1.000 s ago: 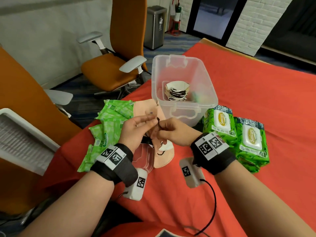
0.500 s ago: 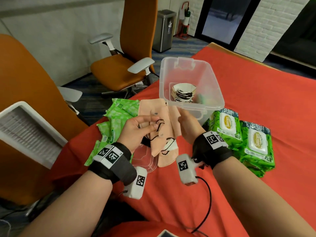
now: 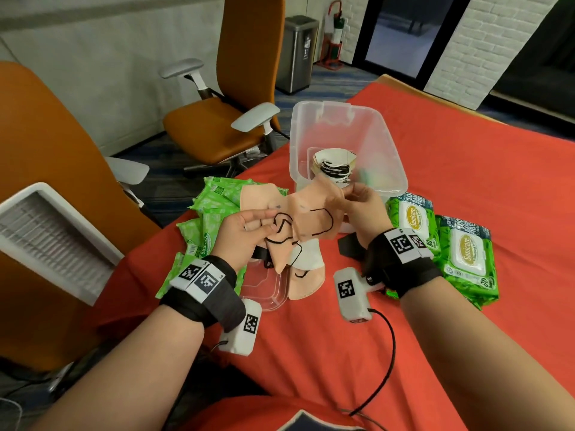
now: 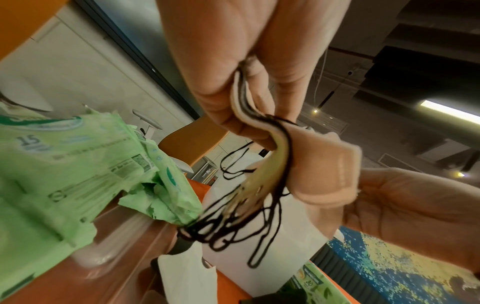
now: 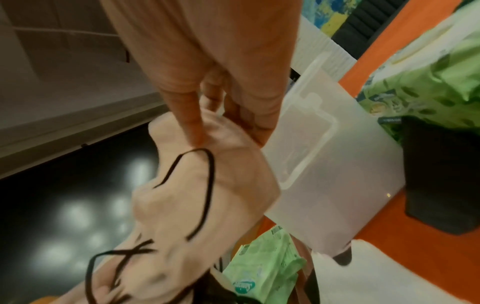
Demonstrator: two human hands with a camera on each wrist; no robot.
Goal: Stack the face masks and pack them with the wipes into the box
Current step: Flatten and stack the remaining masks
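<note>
Both hands hold a bunch of peach face masks (image 3: 306,216) with black ear loops above the red table. My left hand (image 3: 249,233) grips the left ends of the masks (image 4: 262,115) between thumb and fingers. My right hand (image 3: 357,203) pinches the right corner of the top mask (image 5: 207,185). Just behind stands the clear plastic box (image 3: 392,163) with a stack of masks (image 3: 334,169) inside. More peach and white masks (image 3: 306,275) lie on the table below the hands. Small green wipe packs (image 3: 214,213) lie at the left, large wipe packs (image 3: 463,253) at the right.
A clear lid (image 3: 264,290) lies under the loose masks. Orange office chairs (image 3: 224,119) and a white slatted panel (image 3: 46,244) stand off the table's left edge. A black item (image 3: 350,247) lies by my right wrist. Red cloth (image 3: 466,169) stretches to the right.
Both hands have lifted the peach masks off the table. The right hand moved up and to the right, pulling the top mask out sideways towards the box.
</note>
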